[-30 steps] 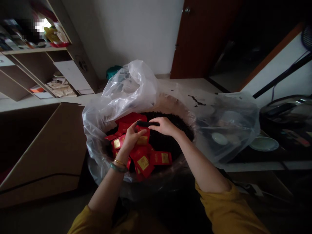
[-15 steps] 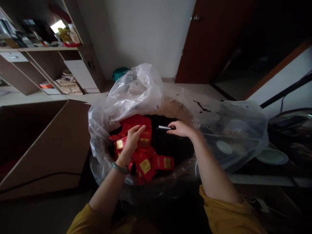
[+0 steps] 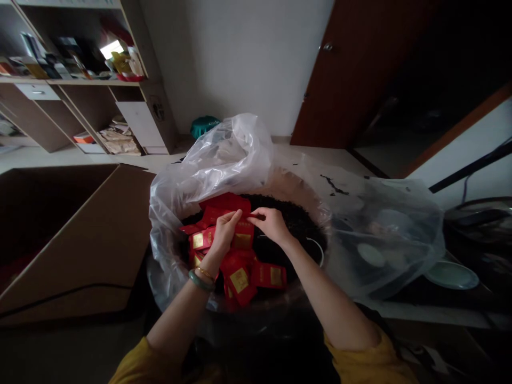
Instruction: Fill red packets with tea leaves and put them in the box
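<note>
My left hand [image 3: 226,230] is closed, thumb on top, on the upper edge of a red packet [image 3: 242,230] with a gold square. My right hand [image 3: 272,224] pinches the same packet's top right corner. A thin pale line shows below the right palm; whether it is the white-and-dark tool seen earlier, I cannot tell. More red packets [image 3: 240,282] with gold squares lie heaped below and left of my hands. They rest on dark, loose, crumbly material [image 3: 298,213] inside a round container lined with a clear plastic bag [image 3: 170,213].
An open cardboard box [image 3: 100,234] stands at the left. Along the right spreads more of the plastic, near a pale dish [image 3: 452,274]. A white curved loop [image 3: 320,250] shows at the container's right side. Behind are a shelf unit [image 3: 160,117] and a brown door [image 3: 312,106].
My right hand has moved left from over the dark material to the packet and pinches its top edge. The white-and-dark tool no longer shows clearly. My left hand keeps its hold.
</note>
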Demonstrator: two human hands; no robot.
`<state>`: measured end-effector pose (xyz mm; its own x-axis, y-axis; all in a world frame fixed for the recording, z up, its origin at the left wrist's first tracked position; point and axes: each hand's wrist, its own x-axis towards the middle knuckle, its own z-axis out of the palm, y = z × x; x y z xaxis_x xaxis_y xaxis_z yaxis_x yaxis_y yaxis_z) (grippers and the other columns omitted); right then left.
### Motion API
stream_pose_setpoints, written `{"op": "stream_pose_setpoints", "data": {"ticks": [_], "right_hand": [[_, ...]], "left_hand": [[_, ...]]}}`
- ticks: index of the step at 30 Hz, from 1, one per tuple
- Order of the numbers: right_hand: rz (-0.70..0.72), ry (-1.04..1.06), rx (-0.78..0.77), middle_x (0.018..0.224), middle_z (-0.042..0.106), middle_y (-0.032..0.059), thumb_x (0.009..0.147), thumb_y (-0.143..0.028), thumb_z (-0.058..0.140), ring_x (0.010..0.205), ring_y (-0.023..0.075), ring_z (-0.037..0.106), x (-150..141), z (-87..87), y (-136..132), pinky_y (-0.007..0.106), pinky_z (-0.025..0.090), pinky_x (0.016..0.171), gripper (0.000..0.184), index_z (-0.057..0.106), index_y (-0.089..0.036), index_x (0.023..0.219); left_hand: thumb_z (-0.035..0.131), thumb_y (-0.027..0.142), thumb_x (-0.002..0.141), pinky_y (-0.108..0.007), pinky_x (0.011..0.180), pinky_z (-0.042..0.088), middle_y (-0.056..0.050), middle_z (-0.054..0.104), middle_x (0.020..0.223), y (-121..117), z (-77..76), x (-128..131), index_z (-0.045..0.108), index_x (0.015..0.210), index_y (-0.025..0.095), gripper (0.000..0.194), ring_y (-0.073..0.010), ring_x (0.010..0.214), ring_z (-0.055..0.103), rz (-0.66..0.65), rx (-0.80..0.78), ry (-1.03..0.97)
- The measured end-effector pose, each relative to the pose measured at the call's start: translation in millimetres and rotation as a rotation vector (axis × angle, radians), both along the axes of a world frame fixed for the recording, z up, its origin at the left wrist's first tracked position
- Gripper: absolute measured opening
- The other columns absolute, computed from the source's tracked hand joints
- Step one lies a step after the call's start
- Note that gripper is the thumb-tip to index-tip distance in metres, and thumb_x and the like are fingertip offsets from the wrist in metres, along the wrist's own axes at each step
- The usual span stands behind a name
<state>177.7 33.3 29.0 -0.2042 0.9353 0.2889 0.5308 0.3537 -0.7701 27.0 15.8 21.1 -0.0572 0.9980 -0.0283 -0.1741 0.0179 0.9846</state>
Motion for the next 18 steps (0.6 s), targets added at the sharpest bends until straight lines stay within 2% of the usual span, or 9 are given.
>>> {"op": "stream_pose_setpoints", "data": {"ticks": [3,8,11,14,18], "right_hand": [[-0.027,0.017,0.020,0.073,0.072,0.0035,0.075,-0.032,0.066,0.067,0.0161,0.064,-3,-3.1,0,0.026,0.048,0.068,0.015,0.071,-0.018,0.071],[0.028,0.022,-0.168,0.061,0.066,0.0005,0.080,-0.044,0.058,0.053,0.0139,0.057,5,1.3,0,0.024,0.045,0.052,0.030,0.072,-0.017,0.082],[-0.004,0.079,-0.173,0.061,0.065,0.0012,0.078,-0.050,0.057,0.050,0.0138,0.056,4,2.1,-2,0.024,0.044,0.048,0.036,0.071,-0.017,0.080],[-0.037,0.143,-0.180,0.062,0.064,0.0018,0.075,-0.053,0.059,0.046,0.0135,0.055,0,0.1,-4,0.024,0.043,0.045,0.037,0.069,-0.017,0.076],[0.030,0.244,-0.314,0.073,0.067,0.0037,0.079,-0.049,0.056,0.052,0.0139,0.060,-4,0.8,-3,0.025,0.049,0.050,0.035,0.066,-0.016,0.085]], "left_hand": [[0.070,0.058,0.062,-0.021,0.046,0.031,0.004,0.051,0.052,-2,3.1,-2,0.060,0.060,0.014,0.045,-0.0075,0.049,0.040,-0.058,-0.029,-0.009],[0.069,0.054,0.066,-0.021,0.044,0.032,0.003,0.054,0.053,1,0.0,-9,0.061,0.060,0.015,0.040,-0.0082,0.047,0.043,-0.124,-0.043,0.012],[0.068,0.051,0.069,-0.022,0.047,0.037,0.001,0.057,0.052,3,-0.1,-11,0.066,0.064,0.015,0.037,-0.0110,0.050,0.050,-0.155,-0.047,0.040],[0.071,0.045,0.067,-0.023,0.057,0.043,-0.002,0.067,0.064,1,1.4,-11,0.073,0.080,0.013,0.034,-0.0142,0.062,0.058,-0.183,-0.010,0.059],[0.075,0.034,0.063,-0.023,0.060,0.045,-0.004,0.072,0.082,0,2.7,-11,0.070,0.105,0.014,0.047,-0.0132,0.066,0.059,-0.101,0.068,0.030]]}}
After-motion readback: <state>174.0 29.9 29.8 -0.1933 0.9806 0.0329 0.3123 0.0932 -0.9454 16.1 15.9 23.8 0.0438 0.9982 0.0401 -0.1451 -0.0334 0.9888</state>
